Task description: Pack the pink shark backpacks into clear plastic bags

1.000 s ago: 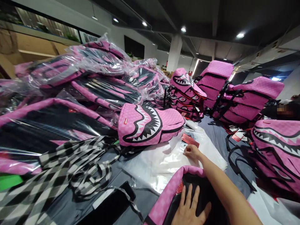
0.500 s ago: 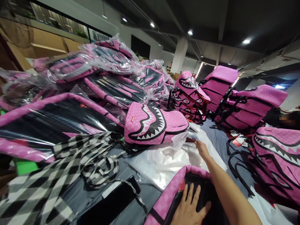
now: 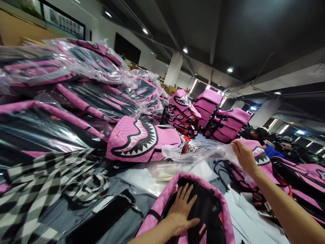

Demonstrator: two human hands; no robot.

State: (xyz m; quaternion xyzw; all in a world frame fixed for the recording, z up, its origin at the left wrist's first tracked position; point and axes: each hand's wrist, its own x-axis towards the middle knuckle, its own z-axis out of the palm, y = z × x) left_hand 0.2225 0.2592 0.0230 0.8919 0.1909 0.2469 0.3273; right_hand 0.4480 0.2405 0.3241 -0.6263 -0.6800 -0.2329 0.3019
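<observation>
Fingers spread wide, the left hand [image 3: 181, 206] lies palm down on the black back panel of a pink checkered fabric backpack [image 3: 207, 203] at the near middle of the scene, gripping nothing. Farther off and to the right, the right hand [image 3: 242, 154] has its fingers closed on the edge of a thin, see-through plastic bag [image 3: 218, 152], which stretches leftward from it. Just beyond the near backpack, flat pale plastic bags [image 3: 159, 173] lie on a grey cloth-covered table [image 3: 124, 220]. Past them rests a pink backpack with a black-and-white shark mouth [image 3: 134, 140]. At the near left are a black, flat, rectangular object [image 3: 101, 222] and a crumpled black-and-white checked cloth [image 3: 50, 179]. White sheets [image 3: 243, 217] lie to the near right, with a shark-mouthed pink backpack [image 3: 262, 156] beyond, partly behind the right arm. Pink-and-black backpacks in clear plastic wrap [image 3: 99, 98] pile up on the far left, and unwrapped pink backpacks [image 3: 228, 123] stand stacked at the far middle.
</observation>
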